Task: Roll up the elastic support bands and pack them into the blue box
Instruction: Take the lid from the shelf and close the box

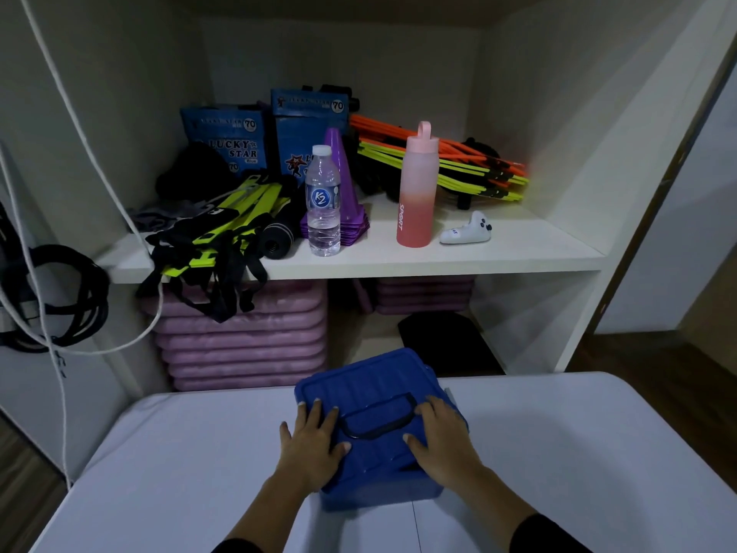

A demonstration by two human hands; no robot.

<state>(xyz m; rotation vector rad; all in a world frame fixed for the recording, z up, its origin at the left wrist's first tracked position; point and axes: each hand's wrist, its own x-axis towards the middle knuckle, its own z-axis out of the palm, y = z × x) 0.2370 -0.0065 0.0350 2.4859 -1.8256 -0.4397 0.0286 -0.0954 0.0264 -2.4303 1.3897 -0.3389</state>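
Sitting on the white table (578, 453) near its far edge, the blue box (375, 464) is closed with a bumpy lid (359, 377). A dark handle (373, 435) is laid flat on top. The lid is pressed by the left hand (313, 445) and the right hand (440, 441), fingers spread flat, nothing grabbed.

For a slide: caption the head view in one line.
Left hand and right hand rest on the closed blue box on a white table before a shelf.

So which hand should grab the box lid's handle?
Probably the right hand: its fingers and thumb bracket one end of the black handle on the blue box; the left hand lies flat nearer the lid's edge.
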